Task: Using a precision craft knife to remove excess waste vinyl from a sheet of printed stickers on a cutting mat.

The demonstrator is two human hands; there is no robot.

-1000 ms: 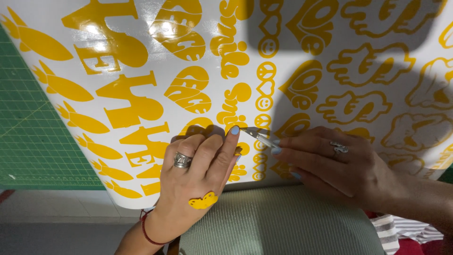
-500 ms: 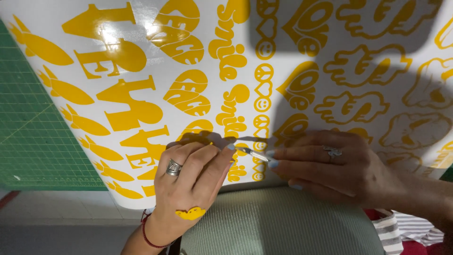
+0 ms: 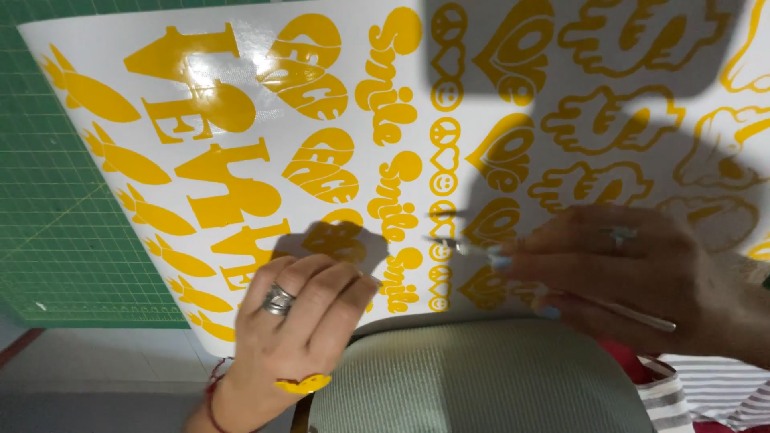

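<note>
Hands first: our left hand [image 3: 301, 317], fingers loosely spread, presses flat on the lower edge of a white vinyl sheet [image 3: 241, 48] covered in yellow cut-out shapes. Our right hand [image 3: 634, 277] grips a thin metal weeding tool [image 3: 473, 248], its tip on a column of small yellow symbols. Under the sheet lies a green cutting mat [image 3: 56, 216].

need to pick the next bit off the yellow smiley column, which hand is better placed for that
Right, most likely. The right hand holds the thin metal tool with its tip beside the smiley column, while the left hand lies flat on the sheet.
</note>
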